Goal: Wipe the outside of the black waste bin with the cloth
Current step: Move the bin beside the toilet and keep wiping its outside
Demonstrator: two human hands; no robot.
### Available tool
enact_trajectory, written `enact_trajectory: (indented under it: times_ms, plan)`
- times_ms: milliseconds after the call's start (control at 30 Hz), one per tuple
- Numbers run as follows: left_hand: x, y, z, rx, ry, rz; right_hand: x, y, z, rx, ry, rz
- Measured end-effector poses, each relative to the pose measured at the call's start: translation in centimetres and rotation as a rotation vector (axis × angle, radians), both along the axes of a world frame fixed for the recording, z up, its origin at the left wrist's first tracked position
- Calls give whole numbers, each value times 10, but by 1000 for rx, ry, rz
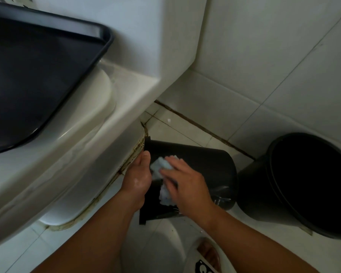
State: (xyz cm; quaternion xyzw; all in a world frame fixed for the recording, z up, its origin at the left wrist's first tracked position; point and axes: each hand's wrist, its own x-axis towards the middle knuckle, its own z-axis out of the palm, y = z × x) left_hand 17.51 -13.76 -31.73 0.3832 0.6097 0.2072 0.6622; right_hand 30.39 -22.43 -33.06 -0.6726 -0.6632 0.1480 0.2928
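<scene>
Hands [138, 175] [186, 184] on tipped black bin [205, 164].

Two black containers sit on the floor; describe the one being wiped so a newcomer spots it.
Start at the white toilet; two black containers sit on the floor to its right. The bin is the nearer one, tipped on its side, the right hand pressing a pale cloth on it; the bucket stands upright and open.

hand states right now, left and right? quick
Left hand: closed, gripping the edge of the black waste bin.
Right hand: open, fingers flat, pressing the cloth against the bin.
</scene>
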Motion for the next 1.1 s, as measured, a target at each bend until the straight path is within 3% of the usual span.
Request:
enact_trajectory:
  times_ms: [100, 267, 367, 467, 600, 667, 800, 1000, 1100]
  plan:
    - [-2, 0, 1, -7, -5, -8, -21, 12, 3, -20, 49, -104]
    - [-3, 2, -4, -2, 30, 32, -29, -21, -16, 100, -24, 210]
    - [1, 1, 1, -8, 16, 37, 4, -32, -21, 69, -231, 378]
    - [2, 0, 1, -26, 30, 59, 39, -22, -21, -64, -382, 146]
    - [5, -1, 0, 5, 41, 60, 31, 6, -5, -251, -259, -343]
    - [4, -2, 0, 1, 37, 68, -7, 6, -5, -190, -243, -304]
    - [0, -5, -3, -27, 12, 61, -19, -20, -11, -148, -345, 56]
    - [1, -8, 2, -38, -13, 59, 55, -19, -11, -311, -258, -388]
    - [3, -12, 6, -20, -37, 75, 44, 19, 8, -266, -58, -402]
